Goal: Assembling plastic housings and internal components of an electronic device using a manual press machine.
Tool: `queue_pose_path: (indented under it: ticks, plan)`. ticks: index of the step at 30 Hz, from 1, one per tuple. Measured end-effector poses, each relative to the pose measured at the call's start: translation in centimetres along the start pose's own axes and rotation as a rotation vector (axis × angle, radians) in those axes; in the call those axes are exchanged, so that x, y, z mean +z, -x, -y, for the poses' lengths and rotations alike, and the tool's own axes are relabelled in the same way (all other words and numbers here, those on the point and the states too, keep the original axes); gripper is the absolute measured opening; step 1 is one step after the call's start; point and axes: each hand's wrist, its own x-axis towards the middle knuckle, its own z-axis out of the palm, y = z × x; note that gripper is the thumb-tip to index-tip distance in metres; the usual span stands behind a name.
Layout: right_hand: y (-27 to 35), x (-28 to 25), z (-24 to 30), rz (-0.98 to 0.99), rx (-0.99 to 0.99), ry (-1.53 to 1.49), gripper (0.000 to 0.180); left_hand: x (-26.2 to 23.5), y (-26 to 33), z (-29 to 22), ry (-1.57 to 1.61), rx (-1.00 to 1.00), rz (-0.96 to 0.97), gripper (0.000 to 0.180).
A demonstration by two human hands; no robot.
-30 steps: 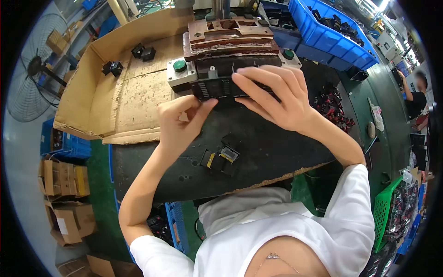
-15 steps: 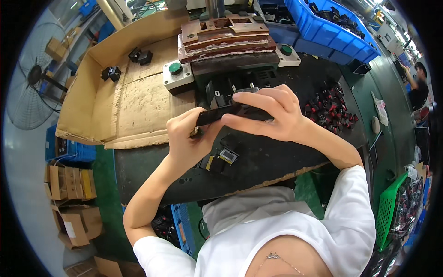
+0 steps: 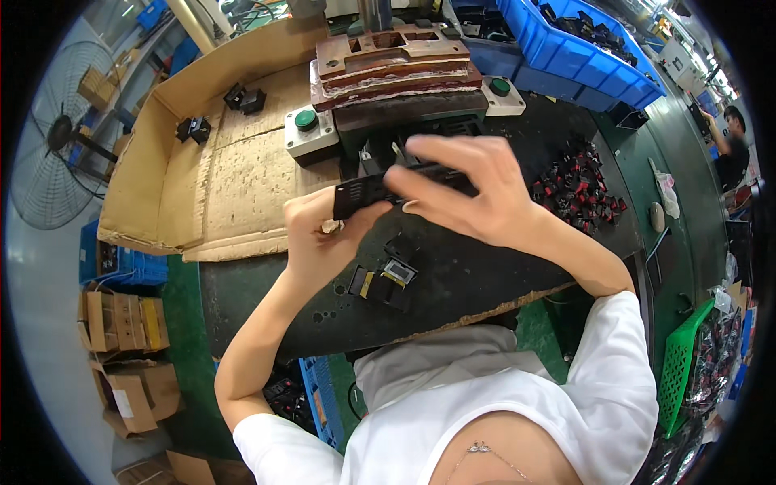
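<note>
In my left hand [image 3: 319,242] is a flat black plastic part [image 3: 356,196] with slots, gripped at its left end over the near side of the press. Upright metal prongs [image 3: 397,150] show just behind it. My right hand [image 3: 473,182] is at the right end of the part, blurred, its fingers stretched and apart; whether they touch the part cannot be made out. Small black blocks with yellow bands [image 3: 386,283] lie on the dark worktop [image 3: 469,275] below my hands.
Behind my hands stands a press block [image 3: 396,69] with green-button boxes [image 3: 306,121] [image 3: 500,87] on either side. An open cardboard tray [image 3: 250,178] is at left. Small black-and-red parts [image 3: 578,187] lie heaped at right, beyond them a blue crate [image 3: 578,61]. A person [image 3: 731,145] sits far right.
My left hand has moved slightly left and turned the black part, so its slotted face shows. My right fingers have spread and shifted a little up along it.
</note>
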Motion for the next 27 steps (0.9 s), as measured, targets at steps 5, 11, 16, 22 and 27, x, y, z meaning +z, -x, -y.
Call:
queue_pose_path:
  ticks: [5,11,16,22,27]
  plan:
    - [-0.8,-1.9,-2.1,0.131,0.329,-0.236,0.063,-2.0,-0.5,1.6,-0.095,0.085,0.006,0.013]
    - [1.2,-1.0,-2.5,0.053,0.533,-0.513,0.042,-2.2,-1.2,2.5,-0.118,0.137,-0.005,0.016]
    - [2.1,-1.3,-2.6,-0.027,0.528,-0.516,0.045,-2.0,-1.2,1.8,-0.167,0.101,0.033,0.018]
    - [2.4,-1.5,-2.6,-0.044,0.505,-0.512,0.051,-1.4,-0.9,2.6,-0.127,0.081,0.005,0.018]
    - [2.5,-1.4,-2.7,-0.05,0.488,-0.507,0.051,-1.4,-0.6,3.1,-0.137,0.045,-0.003,0.018]
